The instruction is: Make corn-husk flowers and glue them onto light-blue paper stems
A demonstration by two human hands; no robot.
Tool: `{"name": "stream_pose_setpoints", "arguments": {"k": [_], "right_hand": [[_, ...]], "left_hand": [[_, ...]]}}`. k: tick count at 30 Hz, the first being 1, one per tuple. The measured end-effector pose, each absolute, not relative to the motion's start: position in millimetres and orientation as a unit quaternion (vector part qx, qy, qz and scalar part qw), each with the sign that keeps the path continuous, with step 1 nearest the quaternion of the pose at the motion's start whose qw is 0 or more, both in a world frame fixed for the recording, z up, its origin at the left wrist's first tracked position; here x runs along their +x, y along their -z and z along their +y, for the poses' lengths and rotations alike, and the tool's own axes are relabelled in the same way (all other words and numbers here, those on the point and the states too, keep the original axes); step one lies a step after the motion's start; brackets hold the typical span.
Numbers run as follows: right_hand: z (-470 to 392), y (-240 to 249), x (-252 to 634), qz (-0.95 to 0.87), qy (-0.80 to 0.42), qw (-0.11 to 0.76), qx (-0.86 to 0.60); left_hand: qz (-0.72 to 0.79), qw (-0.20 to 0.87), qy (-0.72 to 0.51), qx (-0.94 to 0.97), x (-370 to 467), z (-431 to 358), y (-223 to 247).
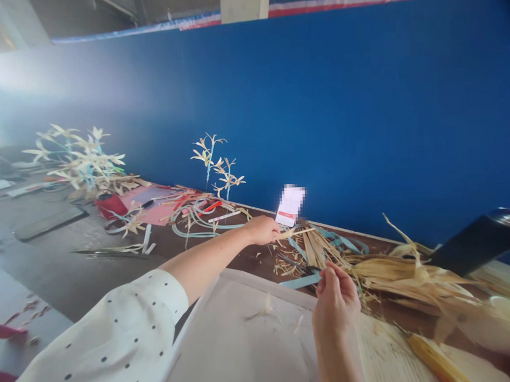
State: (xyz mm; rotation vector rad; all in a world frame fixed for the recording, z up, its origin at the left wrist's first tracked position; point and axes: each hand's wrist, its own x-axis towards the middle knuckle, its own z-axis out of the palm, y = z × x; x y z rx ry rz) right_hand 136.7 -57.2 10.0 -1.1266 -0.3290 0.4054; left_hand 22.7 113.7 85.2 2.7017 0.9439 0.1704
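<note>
My left hand [262, 230] reaches forward over the table, its fingers closed on a narrow pale strip of dried corn husk [297, 232]. Just beyond it a phone [286, 216] with a lit screen leans near the blue wall. My right hand [337, 288] is raised closer to me, thumb and fingertips pressed together; whatever they pinch is too small to make out. Beside those fingers lie dark-handled scissors [297, 263], partly covered by scraps, and a light-blue ribbon strip [300, 282]. A bundle of dried husks [391, 272] spreads to the right of my right hand.
Finished husk flowers [86, 158] on blue stems stand at the left, with others [227, 178] near the blue wall [319, 99]. Pink paper [150, 203], coiled pale-blue tubing [189, 234] and a pen [224, 216] lie mid-table. A yellow-handled tool [432, 357] is at lower right.
</note>
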Motion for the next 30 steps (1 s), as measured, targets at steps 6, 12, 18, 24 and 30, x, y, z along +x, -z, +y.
{"name": "stream_pose_setpoints", "arguments": {"k": [6,12,18,24,30], "right_hand": [[-56.7,-11.7,136.9,-0.14,-0.195,0.815,-0.528],[-57.2,-15.2,135.2,-0.152,-0.193,0.817,-0.522],[-57.2,-23.4,126.6,-0.22,-0.271,0.791,-0.503],[-58.4,-23.7,124.7,-0.294,-0.328,0.778,-0.448],[-57.8,-22.9,131.5,-0.203,-0.255,0.825,-0.462]], "left_hand": [[0.353,0.163,-0.098,0.916,17.2,112.0,-78.8],[0.371,0.236,-0.162,0.883,9.7,97.5,-90.7],[0.291,0.337,-0.182,0.877,8.0,55.3,-105.2],[0.273,0.361,-0.153,0.878,7.2,25.0,-106.5],[0.33,0.322,-0.17,0.871,6.7,26.0,-96.0]]}}
